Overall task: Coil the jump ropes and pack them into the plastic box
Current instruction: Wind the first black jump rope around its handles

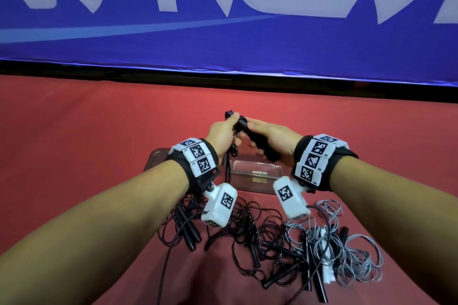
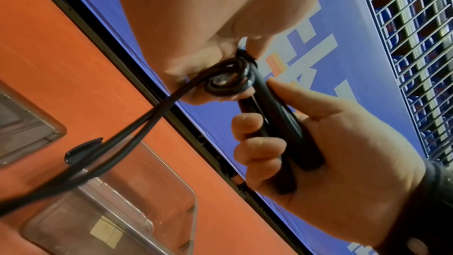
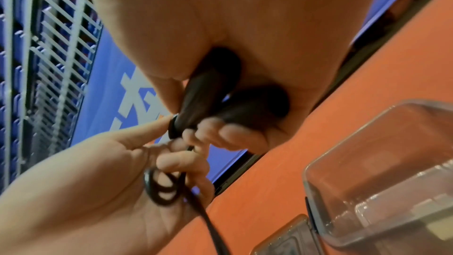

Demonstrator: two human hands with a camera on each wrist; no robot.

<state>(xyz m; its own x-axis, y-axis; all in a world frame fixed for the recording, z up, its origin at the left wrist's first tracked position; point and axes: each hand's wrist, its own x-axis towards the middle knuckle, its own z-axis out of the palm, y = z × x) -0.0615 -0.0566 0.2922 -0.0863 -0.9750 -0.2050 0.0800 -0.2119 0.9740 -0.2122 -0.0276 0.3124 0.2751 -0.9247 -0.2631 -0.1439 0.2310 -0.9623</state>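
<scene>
While both hands are raised above the red tabletop (image 1: 74, 156), they work on one black jump rope. The right hand (image 1: 270, 138) is closed around the two black handles (image 1: 262, 148) of this rope, which lie side by side in the palm; the right wrist view shows their round ends against the palm and the fingers curled over them. The left hand (image 1: 223, 134) pinches the black cord (image 2: 220, 80) at the top end of the handles, where a few small loops are wound, and the rest of the cord hangs down from there toward the tabletop.

Under the hands stands the clear plastic box (image 1: 250, 176), open, and its lid (image 1: 158, 156) lies just beside it on the left. I cannot tell if something is in the box besides a pale label on its bottom.

Near the front edge of the tabletop lies a tangle of more black ropes (image 1: 247, 238) with their handles, and to the right of it a grey rope (image 1: 347, 255) in loose loops. Behind the far edge hangs a blue banner (image 1: 223, 20) with white characters.
</scene>
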